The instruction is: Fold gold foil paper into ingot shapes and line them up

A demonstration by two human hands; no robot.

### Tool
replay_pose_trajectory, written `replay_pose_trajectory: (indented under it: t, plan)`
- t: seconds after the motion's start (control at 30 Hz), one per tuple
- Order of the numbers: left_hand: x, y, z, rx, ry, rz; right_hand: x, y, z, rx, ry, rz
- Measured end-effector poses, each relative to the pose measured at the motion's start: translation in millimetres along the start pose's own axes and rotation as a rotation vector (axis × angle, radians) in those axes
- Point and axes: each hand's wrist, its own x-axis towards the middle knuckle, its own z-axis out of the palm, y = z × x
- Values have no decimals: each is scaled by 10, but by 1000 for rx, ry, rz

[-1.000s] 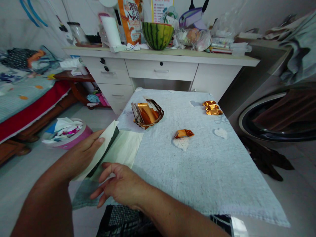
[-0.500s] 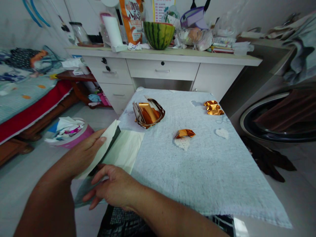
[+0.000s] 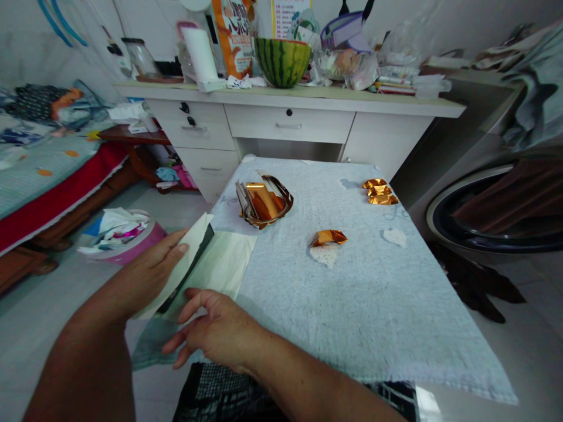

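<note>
At the table's left edge my left hand (image 3: 160,266) grips a pale stack of paper (image 3: 188,255), tilted up, with a dark layer showing along its lower side. Underneath, a flat pale sheet (image 3: 233,261) lies on the cloth. My right hand (image 3: 215,331) is just right of the stack, fingers apart and nothing visible in them. A curved bundle of gold foil sheets (image 3: 266,205) rests beyond my hands. One folded gold foil piece (image 3: 328,237) lies near the table's middle, and three similar foil pieces (image 3: 380,192) sit in a row at the far right.
A light blue cloth (image 3: 352,305) covers the table. Left on the floor stands a pink bin (image 3: 143,243) full of paper. Behind is a white desk (image 3: 290,123) with half a watermelon (image 3: 282,61). A washing machine (image 3: 466,199) stands at right.
My right hand has moved slightly right, away from the paper stack's lower end. My left hand keeps its hold, and the foil pieces lie where they were.
</note>
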Motion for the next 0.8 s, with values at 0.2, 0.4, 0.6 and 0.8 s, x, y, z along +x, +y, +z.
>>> replay_pose_trajectory:
  t: [0.2, 0.4, 0.6, 0.8]
  plan:
    - [2, -17, 4, 7, -6, 9, -83, -70, -16, -21, -12, -13]
    - [-34, 49, -6, 18, -43, -2, -466, -492, -243, -168, 41, -174]
    - [-25, 92, 24, 112, -69, -19, -995, -1175, -717, -612, 323, -403]
    - [-64, 221, 115, 199, -68, -33, -1270, -1489, -1331, -1037, 872, -658]
